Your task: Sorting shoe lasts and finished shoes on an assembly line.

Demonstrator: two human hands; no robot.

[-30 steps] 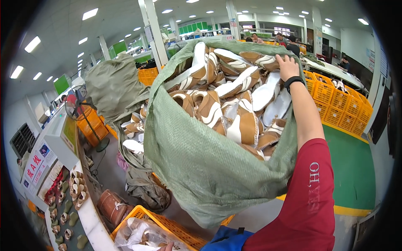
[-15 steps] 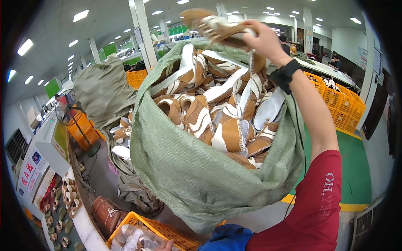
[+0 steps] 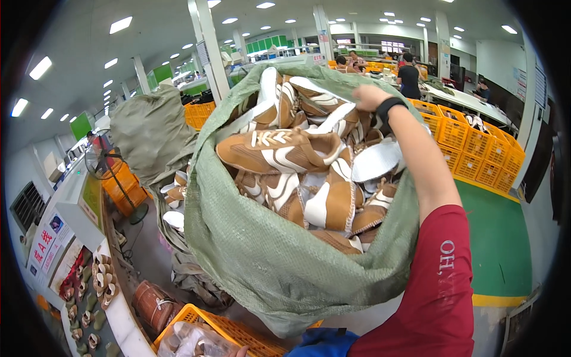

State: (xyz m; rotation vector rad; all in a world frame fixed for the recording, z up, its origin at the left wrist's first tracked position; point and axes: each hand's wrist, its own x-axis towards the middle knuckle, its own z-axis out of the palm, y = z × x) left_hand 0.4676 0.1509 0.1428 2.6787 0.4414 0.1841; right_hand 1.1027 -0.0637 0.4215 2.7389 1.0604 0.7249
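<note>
The right hand (image 3: 372, 98) curls at the green sack's (image 3: 285, 268) far right, its hold unclear; the left hand (image 3: 240, 351), mostly out of view by the near yellow crate (image 3: 256, 337), cannot be judged. A brown shoe (image 3: 270, 151) tops the sack's pile.

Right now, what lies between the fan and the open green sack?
In the head view, an orange bin, then bulky grey-green cloth with brown-and-white shoes beside it.
</note>
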